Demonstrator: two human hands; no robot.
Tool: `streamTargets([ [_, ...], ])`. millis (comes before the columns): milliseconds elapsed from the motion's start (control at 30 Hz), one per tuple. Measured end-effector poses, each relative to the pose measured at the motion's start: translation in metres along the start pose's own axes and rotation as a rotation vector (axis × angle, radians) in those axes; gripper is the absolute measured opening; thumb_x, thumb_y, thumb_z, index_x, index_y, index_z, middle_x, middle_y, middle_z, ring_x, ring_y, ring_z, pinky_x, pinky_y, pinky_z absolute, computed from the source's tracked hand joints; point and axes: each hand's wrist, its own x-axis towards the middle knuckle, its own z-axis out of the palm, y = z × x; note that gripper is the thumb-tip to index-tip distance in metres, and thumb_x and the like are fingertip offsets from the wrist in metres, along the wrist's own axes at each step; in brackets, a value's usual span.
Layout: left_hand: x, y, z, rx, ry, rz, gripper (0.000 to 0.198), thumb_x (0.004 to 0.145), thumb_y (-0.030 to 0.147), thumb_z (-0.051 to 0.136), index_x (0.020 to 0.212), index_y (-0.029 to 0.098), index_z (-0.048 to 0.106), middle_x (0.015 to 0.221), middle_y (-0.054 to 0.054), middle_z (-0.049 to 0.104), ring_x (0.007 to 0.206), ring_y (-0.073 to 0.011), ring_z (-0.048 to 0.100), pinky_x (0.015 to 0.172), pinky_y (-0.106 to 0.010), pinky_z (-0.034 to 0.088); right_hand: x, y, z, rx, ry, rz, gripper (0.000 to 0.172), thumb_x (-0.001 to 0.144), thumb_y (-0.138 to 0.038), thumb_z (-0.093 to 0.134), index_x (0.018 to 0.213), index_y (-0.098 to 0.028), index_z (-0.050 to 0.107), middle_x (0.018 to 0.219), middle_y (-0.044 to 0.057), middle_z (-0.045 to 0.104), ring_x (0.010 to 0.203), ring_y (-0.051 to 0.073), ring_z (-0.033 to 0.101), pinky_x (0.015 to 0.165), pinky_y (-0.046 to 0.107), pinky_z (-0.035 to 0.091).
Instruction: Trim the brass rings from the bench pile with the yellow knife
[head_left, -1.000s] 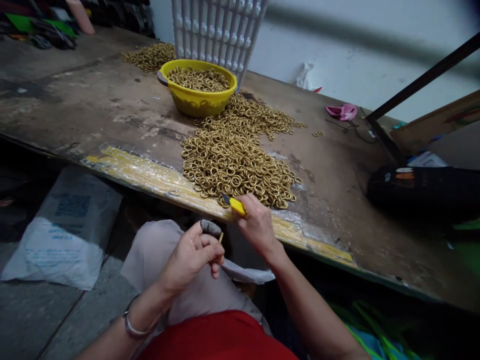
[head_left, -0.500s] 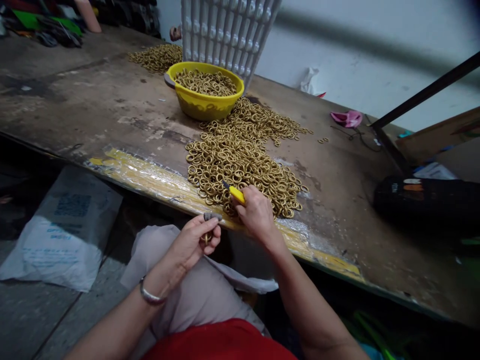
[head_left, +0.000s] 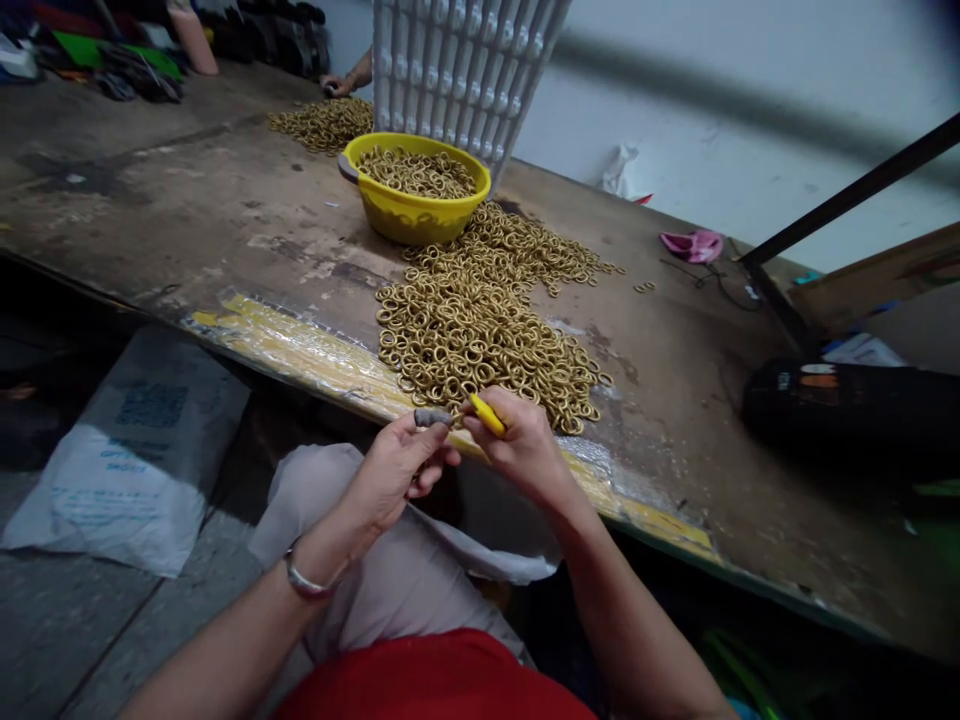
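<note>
left fingers (head_left: pixel 429 440): pinching a ring (head_left: pixel 456 421), likely to steady it. right fingers (head_left: pixel 512 408): wrapped round yellow knife (head_left: pixel 487 414), beside the ring. ring heap (head_left: pixel 480 330): on desk (head_left: pixel 667 390), just beyond both, probably for easy reach.

The person has two bare hands, a left hand (head_left: pixel 401 462) and a right hand (head_left: pixel 517 432); one more hand (head_left: pixel 342 86), a co-worker's, makes three. There is one yellow-handled cutter (head_left: pixel 487 414), one grey finger wrap (head_left: pixel 432 418), one silver metal bracelet (head_left: pixel 304 580) and one round yellow plastic basin (head_left: pixel 420 220). Brass-coloured round rings (head_left: pixel 480 345), too many to count, form two heaps on one worn brown table (head_left: pixel 180 240), plus one basinful; two or three others lie apart. Also: one ribbed translucent panel (head_left: pixel 461 70), one white printed sack (head_left: pixel 135 460), one crumpled pink cloth (head_left: pixel 694 246).
</note>
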Motion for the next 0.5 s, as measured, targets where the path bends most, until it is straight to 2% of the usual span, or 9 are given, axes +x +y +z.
streamTargets([
  [133, -0.015, 0.0, -0.002, 0.017, -0.039, -0.014, 0.038, 0.073, 0.047, 0.075, 0.084, 0.013, 0.06, 0.067, -0.001, 0.066, 0.036, -0.0004, 0.036, 0.032, -0.013, 0.019, -0.013, -0.014, 0.001, 0.218, -0.056, 0.034, 0.005, 0.085, -0.018, 0.059, 0.082, -0.018, 0.063, 0.073, -0.001, 0.057, 0.065, 0.011, 0.054, 0.061, 0.022, 0.04],
  [300, -0.033, 0.004, -0.004, -0.01, -0.08, -0.086, 0.032, 0.073, 0.037, 0.078, 0.088, 0.013, 0.064, 0.073, -0.002, 0.066, 0.042, -0.0012, 0.039, 0.035, -0.012, 0.02, -0.027, -0.024, 0.003, 0.361, -0.029, 0.065, 0.003, 0.086, -0.02, 0.06, 0.083, -0.018, 0.061, 0.076, -0.001, 0.059, 0.069, 0.012, 0.056, 0.065, 0.023, 0.043],
  [400, -0.045, 0.005, -0.002, -0.04, -0.079, -0.09, 0.028, 0.073, 0.033, 0.078, 0.085, 0.012, 0.064, 0.076, -0.003, 0.065, 0.045, -0.0016, 0.039, 0.036, -0.012, 0.023, -0.04, -0.028, 0.003, 0.276, 0.013, 0.04, 0.006, 0.089, -0.021, 0.057, 0.085, -0.018, 0.061, 0.078, 0.001, 0.06, 0.072, 0.013, 0.056, 0.067, 0.024, 0.042],
  [500, -0.054, 0.003, 0.002, -0.045, -0.032, -0.019, 0.026, 0.075, 0.033, 0.076, 0.083, 0.013, 0.062, 0.079, -0.004, 0.066, 0.047, -0.0024, 0.04, 0.037, -0.013, 0.024, -0.056, -0.03, 0.005, 0.058, 0.03, 0.015, 0.009, 0.087, -0.014, 0.053, 0.086, -0.018, 0.06, 0.078, 0.002, 0.058, 0.072, 0.015, 0.054, 0.065, 0.025, 0.04],
])
